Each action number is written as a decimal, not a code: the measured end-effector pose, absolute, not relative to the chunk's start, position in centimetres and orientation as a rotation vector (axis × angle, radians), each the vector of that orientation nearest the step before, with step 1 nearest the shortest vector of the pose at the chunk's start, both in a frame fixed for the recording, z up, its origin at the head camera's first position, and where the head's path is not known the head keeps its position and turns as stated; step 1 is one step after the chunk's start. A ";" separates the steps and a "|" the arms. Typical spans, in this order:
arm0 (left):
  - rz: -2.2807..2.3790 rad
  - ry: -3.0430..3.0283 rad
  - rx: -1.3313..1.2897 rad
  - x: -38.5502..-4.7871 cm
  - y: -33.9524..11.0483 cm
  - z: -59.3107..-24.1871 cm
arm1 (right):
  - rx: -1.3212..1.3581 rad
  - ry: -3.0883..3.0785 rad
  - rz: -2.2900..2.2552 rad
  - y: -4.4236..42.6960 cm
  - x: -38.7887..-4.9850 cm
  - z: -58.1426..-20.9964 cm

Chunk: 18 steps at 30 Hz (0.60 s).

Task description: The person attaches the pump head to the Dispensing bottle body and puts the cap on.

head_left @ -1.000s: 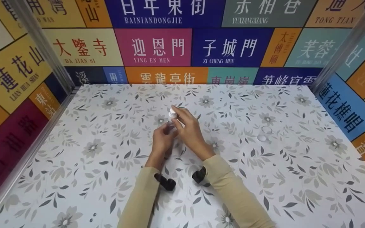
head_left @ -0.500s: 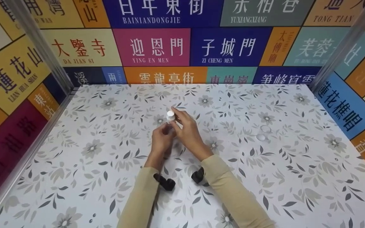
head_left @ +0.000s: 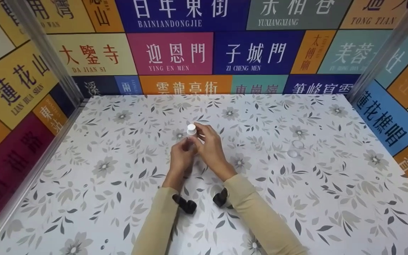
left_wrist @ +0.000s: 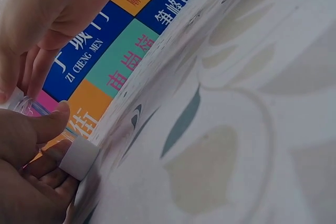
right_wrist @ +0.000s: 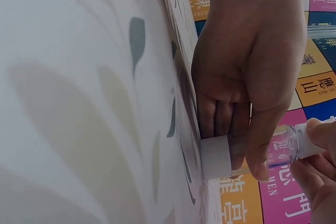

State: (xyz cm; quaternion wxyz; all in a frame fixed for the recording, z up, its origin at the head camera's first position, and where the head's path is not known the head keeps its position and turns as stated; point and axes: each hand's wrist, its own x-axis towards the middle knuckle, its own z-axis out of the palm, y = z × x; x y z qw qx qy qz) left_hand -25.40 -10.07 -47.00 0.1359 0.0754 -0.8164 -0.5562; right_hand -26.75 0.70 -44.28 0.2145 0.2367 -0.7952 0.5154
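Left hand (head_left: 181, 155) has its fingers curled round this clear cylindrical bottle (right_wrist: 281, 148), and right hand (head_left: 211, 144) kinda just pinches the white round cap (head_left: 191, 128).

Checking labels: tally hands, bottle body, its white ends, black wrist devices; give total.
Hands: 2 (left hand, right hand)
Clear bottle body: 1
White ends: 2 (white top, white base)
Wrist devices: 2 (left device, right device)
Total: 7

Booth-style work setup, floral-print tbl (head_left: 94, 209), multicol. walls (head_left: 175, 39) w/ Chinese + romanised names (head_left: 180, 53), clear corner posts (head_left: 379, 56)
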 end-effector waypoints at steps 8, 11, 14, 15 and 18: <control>-1.630 -2.351 0.227 -25.4 -10.1 -47.1 | 0.618 -2.259 1.486 0.8 -26.9 -44.1; -1.655 -2.360 0.257 -25.4 -10.1 -47.0 | 0.669 -2.238 1.534 0.8 -26.9 -44.0; -1.684 -2.359 0.269 -25.4 -10.0 -47.0 | 0.746 -2.208 1.524 0.8 -26.8 -43.8; -1.687 -2.358 0.267 -25.4 -10.0 -47.0 | 0.765 -2.199 1.512 0.8 -26.8 -43.8; -1.677 -2.364 0.259 -25.5 -10.0 -47.1 | 0.773 -2.189 1.469 0.8 -26.8 -43.8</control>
